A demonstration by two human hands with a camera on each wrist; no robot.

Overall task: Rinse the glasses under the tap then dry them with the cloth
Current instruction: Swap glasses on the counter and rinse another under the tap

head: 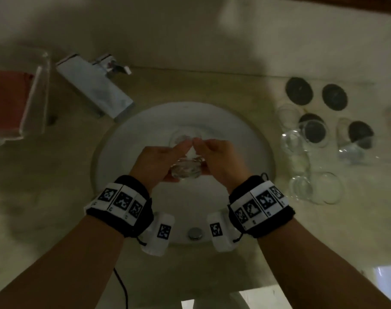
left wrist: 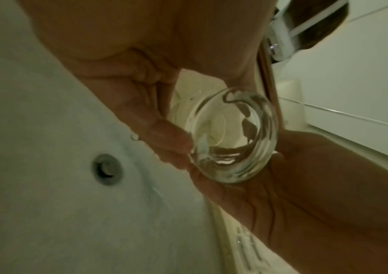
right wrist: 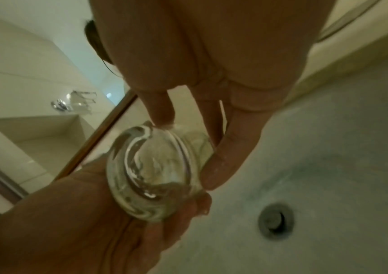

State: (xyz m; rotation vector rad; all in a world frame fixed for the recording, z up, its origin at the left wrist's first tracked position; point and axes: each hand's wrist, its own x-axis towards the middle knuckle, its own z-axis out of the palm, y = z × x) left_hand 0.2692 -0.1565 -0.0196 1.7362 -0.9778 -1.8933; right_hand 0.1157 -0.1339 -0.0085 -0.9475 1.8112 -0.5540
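Observation:
Both hands hold one clear glass (head: 186, 167) over the white sink (head: 127, 139), tilted with its thick base toward me. My left hand (head: 165, 158) grips its left side and my right hand (head: 213, 157) its right side, fingertips meeting near the rim. The left wrist view shows the glass base (left wrist: 232, 137) between curled left fingers (left wrist: 155, 129) and the right palm. Seen from the right wrist, the glass (right wrist: 155, 172) is pinched by right fingers (right wrist: 230, 148). The chrome tap (head: 96, 85) stands at upper left; no water stream shows. A red cloth (head: 7, 101) lies far left.
Several clear glasses (head: 313, 132) and black round coasters (head: 299, 91) crowd the counter right of the sink. The cloth sits in a clear tray (head: 37, 94). A metal drain (head: 195, 233) is at the basin's near side. A black cable (head: 123, 288) hangs below.

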